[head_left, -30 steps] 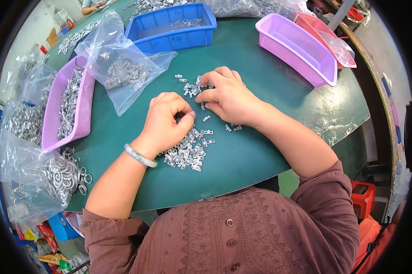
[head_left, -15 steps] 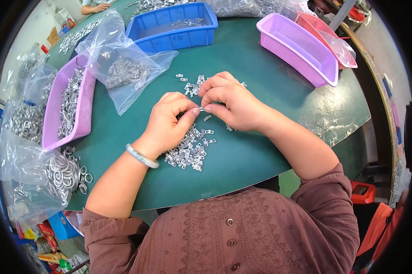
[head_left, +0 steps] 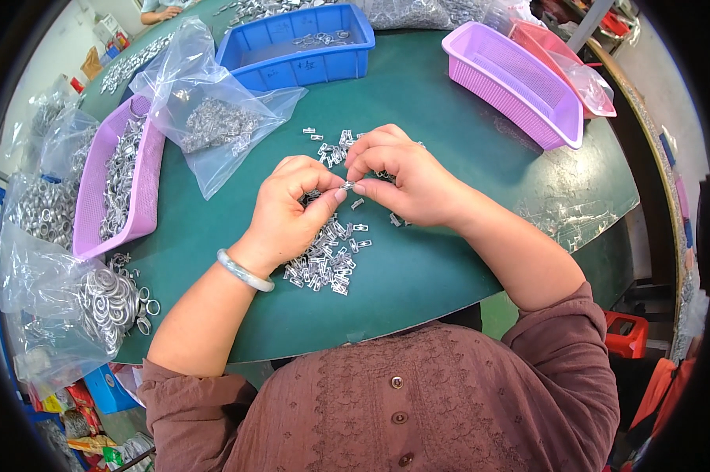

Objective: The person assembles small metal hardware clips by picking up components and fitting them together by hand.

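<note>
Between my two hands, at the middle of the table, is a small silver metal piece (head_left: 348, 186). My left hand (head_left: 290, 206), with a pale bangle (head_left: 245, 271) on its wrist, pinches it between thumb and forefinger from the left. From the right, my right hand (head_left: 406, 177) pinches the same piece with thumb and fingertips. A pile of similar small rectangular metal pieces (head_left: 323, 263) lies below and beside my left hand. More loose pieces (head_left: 335, 149) are scattered just beyond the hands, partly hidden by the fingers.
A clear bag (head_left: 221, 126) of small metal parts lies on the green table (head_left: 418, 267). Purple baskets stand at left (head_left: 146, 212) and right (head_left: 520, 110), with a blue bin (head_left: 296, 71) at the back. Metal rings (head_left: 111, 307) spill from a bag at left. Far left, another person's hand (head_left: 168, 13) shows.
My fingers have shifted slightly around the small metal piece, which now shows more between the fingertips. Both arms stay nearly where they were.
</note>
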Available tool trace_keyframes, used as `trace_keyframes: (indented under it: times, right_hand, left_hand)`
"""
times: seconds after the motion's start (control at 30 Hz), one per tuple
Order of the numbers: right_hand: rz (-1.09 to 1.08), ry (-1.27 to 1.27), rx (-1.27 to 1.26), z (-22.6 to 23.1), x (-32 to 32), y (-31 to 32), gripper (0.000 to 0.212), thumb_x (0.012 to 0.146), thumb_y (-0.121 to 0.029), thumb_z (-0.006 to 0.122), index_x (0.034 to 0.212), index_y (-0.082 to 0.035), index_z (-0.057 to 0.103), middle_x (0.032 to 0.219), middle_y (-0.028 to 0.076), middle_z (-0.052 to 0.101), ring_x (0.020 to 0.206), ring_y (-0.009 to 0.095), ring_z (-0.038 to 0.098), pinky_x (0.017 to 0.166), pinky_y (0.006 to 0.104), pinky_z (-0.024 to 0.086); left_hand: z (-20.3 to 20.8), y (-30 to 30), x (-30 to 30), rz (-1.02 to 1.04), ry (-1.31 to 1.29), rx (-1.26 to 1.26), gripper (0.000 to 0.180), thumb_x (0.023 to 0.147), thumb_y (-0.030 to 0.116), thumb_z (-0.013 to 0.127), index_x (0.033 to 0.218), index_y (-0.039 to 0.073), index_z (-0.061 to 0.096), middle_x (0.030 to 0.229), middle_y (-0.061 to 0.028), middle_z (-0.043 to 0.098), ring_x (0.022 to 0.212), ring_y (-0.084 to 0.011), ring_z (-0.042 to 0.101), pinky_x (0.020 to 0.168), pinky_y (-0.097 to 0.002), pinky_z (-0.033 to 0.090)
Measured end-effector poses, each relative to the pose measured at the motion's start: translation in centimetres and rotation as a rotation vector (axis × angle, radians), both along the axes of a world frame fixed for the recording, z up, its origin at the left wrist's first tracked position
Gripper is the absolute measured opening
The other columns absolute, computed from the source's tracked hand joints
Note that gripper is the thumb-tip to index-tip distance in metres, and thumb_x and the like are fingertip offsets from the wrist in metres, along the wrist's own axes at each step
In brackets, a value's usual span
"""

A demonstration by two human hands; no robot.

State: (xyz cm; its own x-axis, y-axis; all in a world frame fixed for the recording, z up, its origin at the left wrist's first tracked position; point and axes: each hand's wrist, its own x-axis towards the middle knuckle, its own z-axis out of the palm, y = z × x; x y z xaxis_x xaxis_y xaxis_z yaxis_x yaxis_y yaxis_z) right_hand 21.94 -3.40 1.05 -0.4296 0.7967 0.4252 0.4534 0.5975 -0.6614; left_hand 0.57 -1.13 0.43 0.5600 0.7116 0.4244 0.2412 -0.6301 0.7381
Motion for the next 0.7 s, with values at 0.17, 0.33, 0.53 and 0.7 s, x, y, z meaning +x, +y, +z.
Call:
trace_keyframes:
  times: [0.17,0.33,0.53,0.7]
  right_hand:
    - [0.002,-0.014,0.017,0.1,0.1,0.0,0.012,0.078,-0.005,0.068,0.088,-0.006,0.063,0.101,0.007,0.062,0.103,0.029,0.052,0.092,0.0397,0.043]
    - [0.036,0.025,-0.004,0.4,0.7,0.5,0.017,0.078,-0.008,0.069,0.095,-0.007,0.066,0.102,0.007,0.062,0.105,0.03,0.052,0.093,0.0405,0.041]
    - [-0.209,-0.33,0.172,-0.7,0.3,2.0,0.026,0.082,-0.016,0.066,0.108,-0.01,0.069,0.115,0.008,0.058,0.116,0.031,0.045,0.099,0.0454,0.035]
    - [-0.251,-0.504,0.285,-1.1,-0.5,2.0,0.023,0.081,-0.017,0.067,0.103,-0.013,0.072,0.12,0.01,0.056,0.118,0.032,0.045,0.099,0.0474,0.035]
  left_hand:
    - [0.1,0.0,0.0,0.002,0.004,0.005,0.009,0.079,0.004,0.073,0.086,0.002,0.068,0.089,-0.0059,0.061,0.087,-0.0182,0.057,0.078,-0.0294,0.045]
    - [-0.1,0.1,0.0,-0.002,-0.004,0.037,0.009,0.078,0.003,0.073,0.086,0.002,0.068,0.089,-0.0061,0.061,0.087,-0.0189,0.058,0.077,-0.0296,0.046]
    - [-0.2,0.3,0.1,-0.189,0.212,0.24,0.011,0.072,0.006,0.073,0.082,0.006,0.07,0.086,-0.0047,0.06,0.089,-0.0223,0.057,0.085,-0.0364,0.042]
    - [0.1,0.2,-0.2,-0.203,0.223,0.206,0.006,0.071,0.011,0.07,0.074,0.007,0.068,0.083,-0.0032,0.059,0.088,-0.0225,0.056,0.089,-0.0391,0.037]
